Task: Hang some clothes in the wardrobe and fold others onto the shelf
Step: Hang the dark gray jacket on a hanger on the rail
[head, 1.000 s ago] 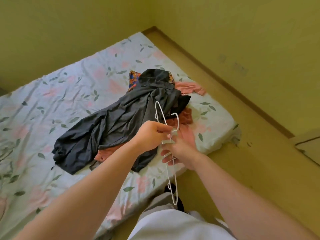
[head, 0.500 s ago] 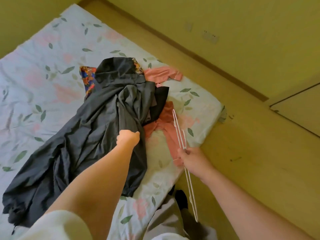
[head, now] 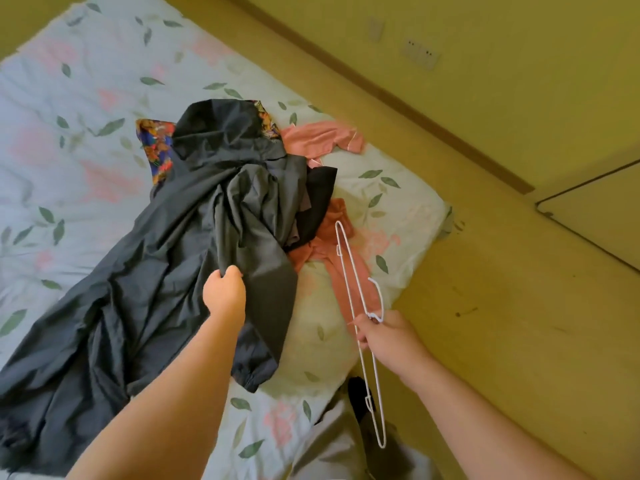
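A long dark grey hooded garment [head: 180,258] lies spread across the mattress [head: 69,140]. My left hand [head: 224,292] grips a fold of its fabric near the middle. A thin white wire hanger [head: 360,327] is held by my right hand [head: 388,336] beside its hook, edge-on, above the mattress corner. Under the grey garment lie a salmon pink garment [head: 332,268], with another pink part [head: 322,136] further back, and a colourful patterned cloth [head: 157,147].
The mattress has a pale sheet with leaf and flower print and lies on a yellowish wooden floor [head: 502,306]. A wall with a skirting board [head: 398,95] and sockets [head: 420,55] runs along the right. A pale panel [head: 602,216] sits at far right.
My left hand let go of the hanger, reached onto the dark garment and closed on its fabric. My right hand kept the hanger and drew it right and down. The view tilted toward the mattress.
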A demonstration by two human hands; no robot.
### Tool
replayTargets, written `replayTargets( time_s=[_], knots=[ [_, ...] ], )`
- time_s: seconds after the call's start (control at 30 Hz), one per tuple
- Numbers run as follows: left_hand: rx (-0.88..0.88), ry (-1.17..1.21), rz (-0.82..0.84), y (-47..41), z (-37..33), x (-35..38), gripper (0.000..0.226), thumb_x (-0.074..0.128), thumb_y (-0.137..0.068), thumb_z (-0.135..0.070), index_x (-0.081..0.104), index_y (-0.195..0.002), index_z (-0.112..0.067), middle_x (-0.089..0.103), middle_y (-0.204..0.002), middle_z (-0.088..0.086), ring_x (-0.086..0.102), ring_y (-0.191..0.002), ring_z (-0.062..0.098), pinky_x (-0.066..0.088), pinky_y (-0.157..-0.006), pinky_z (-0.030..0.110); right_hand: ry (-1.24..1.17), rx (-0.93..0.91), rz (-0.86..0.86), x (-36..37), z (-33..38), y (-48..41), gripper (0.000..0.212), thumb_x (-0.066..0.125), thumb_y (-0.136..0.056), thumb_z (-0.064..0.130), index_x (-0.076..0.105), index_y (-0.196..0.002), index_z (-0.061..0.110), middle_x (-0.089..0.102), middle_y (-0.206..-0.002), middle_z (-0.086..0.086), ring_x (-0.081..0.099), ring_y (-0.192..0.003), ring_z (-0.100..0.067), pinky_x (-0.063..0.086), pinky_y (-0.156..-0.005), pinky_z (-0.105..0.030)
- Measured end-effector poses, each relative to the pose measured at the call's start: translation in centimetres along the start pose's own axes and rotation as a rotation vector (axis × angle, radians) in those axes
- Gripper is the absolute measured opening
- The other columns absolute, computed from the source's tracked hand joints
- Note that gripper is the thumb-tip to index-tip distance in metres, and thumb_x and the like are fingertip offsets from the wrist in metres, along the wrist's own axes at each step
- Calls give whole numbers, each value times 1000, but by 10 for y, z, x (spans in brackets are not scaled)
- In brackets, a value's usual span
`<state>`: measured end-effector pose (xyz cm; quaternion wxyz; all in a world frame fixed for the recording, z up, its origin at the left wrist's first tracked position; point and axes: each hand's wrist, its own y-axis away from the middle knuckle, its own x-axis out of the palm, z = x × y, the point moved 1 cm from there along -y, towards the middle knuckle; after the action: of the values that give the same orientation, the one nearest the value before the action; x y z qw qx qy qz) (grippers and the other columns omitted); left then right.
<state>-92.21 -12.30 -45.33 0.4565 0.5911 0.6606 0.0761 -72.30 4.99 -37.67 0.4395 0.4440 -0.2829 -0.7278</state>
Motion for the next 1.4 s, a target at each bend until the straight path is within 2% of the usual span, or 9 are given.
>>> replayTargets(
  time_s=[0.13,0.37,0.5,0.63,0.8,0.97,1.1,1.3,1.4],
  knots=[
    [-125,331,109,31,-31,-56,17,51,-71,-8,37,-74,-16,38,-77,7,38,-75,23,32,-63,36,-44,-23,17,-1,24,10,34,50,-99,30,64,-75,10,65,-63,-3,68,-68,-23,57,-82,-41],
    [-133,450,369,134,-50,-142,21,69,-89,-26,67,-108,-16,75,-97,12,70,-88,35,58,-74,45,-51,-101,46,10,69,45,15,49,-100,33,51,-106,19,61,-86,-8,61,-74,-24,58,-70,-38],
    [-71,489,285,201,-21,-179,30,76,-85,-20,66,-112,-28,72,-102,14,69,-91,41,54,-81,66,-36,-135,127,23,69,63,39,56,-89,41,54,-115,12,62,-98,-8,68,-87,-31,60,-79,-52],
    [2,614,199,270,21,-214,19,70,-90,-21,70,-110,-23,76,-100,5,74,-88,29,57,-78,44,-65,-36,323,44,54,85,55,54,-93,51,47,-133,14,56,-107,-5,64,-93,-30,55,-66,-39],
    [113,668,54,345,66,-253,27,68,-89,-23,70,-114,-13,75,-107,10,72,-96,26,55,-83,38,-146,180,633,84,14,110,79,54,-84,71,41,-145,22,49,-143,-9,55,-117,-40,49,-94,-55],
    [227,761,-11,403,92,-291,36,67,-81,-25,68,-113,-7,73,-99,11,71,-87,22,58,-70,29,-167,187,710,128,-13,150,61,57,-87,62,59,-130,19,68,-120,-15,64,-106,-44,48,-91,-67],
    [297,927,-35,434,109,-315,44,63,-84,-29,65,-120,-5,72,-104,13,70,-94,23,59,-76,30,-129,176,725,140,-34,184,58,50,-93,59,54,-134,19,62,-128,-17,60,-111,-44,46,-93,-68],
    [407,1108,-14,459,110,-331,32,61,-84,-32,63,-103,-7,71,-84,7,70,-79,21,59,-74,31,-60,295,810,160,-81,204,80,58,-74,77,64,-128,18,68,-121,-16,66,-106,-42,52,-89,-58],
    [402,1197,10,464,112,-336,25,59,-88,-30,67,-94,-8,71,-81,7,70,-76,21,60,-73,31,-38,228,877,168,-86,218,72,54,-85,73,67,-124,14,72,-115,-17,68,-103,-40,57,-80,-51]
  ],
)
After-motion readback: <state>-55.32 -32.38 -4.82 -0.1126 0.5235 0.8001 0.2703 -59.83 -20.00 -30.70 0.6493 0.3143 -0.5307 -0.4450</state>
